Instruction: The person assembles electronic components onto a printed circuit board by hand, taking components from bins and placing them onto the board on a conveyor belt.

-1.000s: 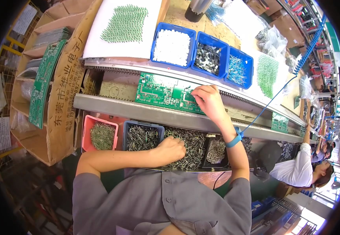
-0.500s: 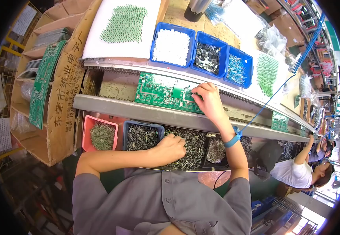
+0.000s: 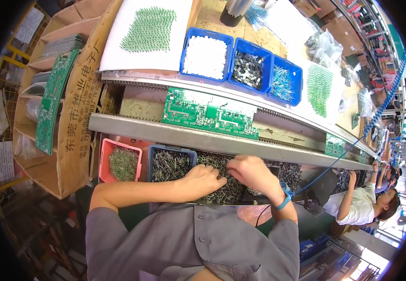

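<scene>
Both hands meet over a bin of small dark components with wire leads (image 3: pixel 231 191) in front of me. My left hand (image 3: pixel 204 180) rests low over this bin with its fingers curled together; whatever is in them cannot be made out. Close beside it, my right hand (image 3: pixel 253 174) has its fingers pinched near the left fingertips, and anything held is too small to see. A blue strap (image 3: pixel 285 200) with a coiled cord circles my right wrist. Beyond the hands, a green circuit board (image 3: pixel 193 110) lies between the conveyor rails, untouched.
A grey metal rail (image 3: pixel 165 129) runs between the bins and board. Left of my hands stand a red bin (image 3: pixel 103 161) and a dark blue bin (image 3: pixel 150 164) of parts. Blue trays (image 3: pixel 183 58) line the far side. A cardboard box (image 3: pixel 79 126) holds boards at left. A co-worker (image 3: pixel 360 203) sits at right.
My right hand has come back from the circuit board to the component bin, beside my left hand. The left hand has stayed nearly in place. The cord has swung right with the wrist.
</scene>
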Available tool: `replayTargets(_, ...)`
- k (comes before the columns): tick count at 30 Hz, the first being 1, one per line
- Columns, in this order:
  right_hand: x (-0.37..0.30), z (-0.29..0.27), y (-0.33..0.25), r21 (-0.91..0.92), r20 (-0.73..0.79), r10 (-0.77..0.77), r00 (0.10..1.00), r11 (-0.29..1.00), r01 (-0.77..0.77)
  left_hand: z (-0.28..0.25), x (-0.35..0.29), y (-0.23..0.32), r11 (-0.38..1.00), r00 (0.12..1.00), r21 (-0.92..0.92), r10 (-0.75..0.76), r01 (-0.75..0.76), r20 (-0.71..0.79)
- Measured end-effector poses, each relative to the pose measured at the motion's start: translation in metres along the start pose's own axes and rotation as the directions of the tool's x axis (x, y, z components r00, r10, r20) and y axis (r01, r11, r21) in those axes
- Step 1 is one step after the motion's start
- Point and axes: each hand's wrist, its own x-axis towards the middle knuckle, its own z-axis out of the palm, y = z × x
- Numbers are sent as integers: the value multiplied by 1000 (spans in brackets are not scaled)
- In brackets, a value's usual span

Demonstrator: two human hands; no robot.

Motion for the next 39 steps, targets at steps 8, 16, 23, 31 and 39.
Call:
replayTargets(8,-12,55,-7,-119,-101,-86,991,990,74,-27,-5,-25,958,994,-281,-82,59,-71)
replayTargets(16,-11,65,-5,-154,-88,-115,989,983,101,-62,4,-92,949,820,-208,-309,236,-481)
replayTargets(23,-10,64,-10,-170,-83,-114,990,981,98,-59,10,-122,954,764,-142,-296,263,-573)
replayTargets(31,-9,63,-14,-239,-90,-114,989,967,90,-54,12,-129,948,763,-76,-295,309,-576)
replayTargets(39,-8,65,-13,-282,-73,-124,990,954,99,-54,13,-129,950,762,-44,-275,309,-587)
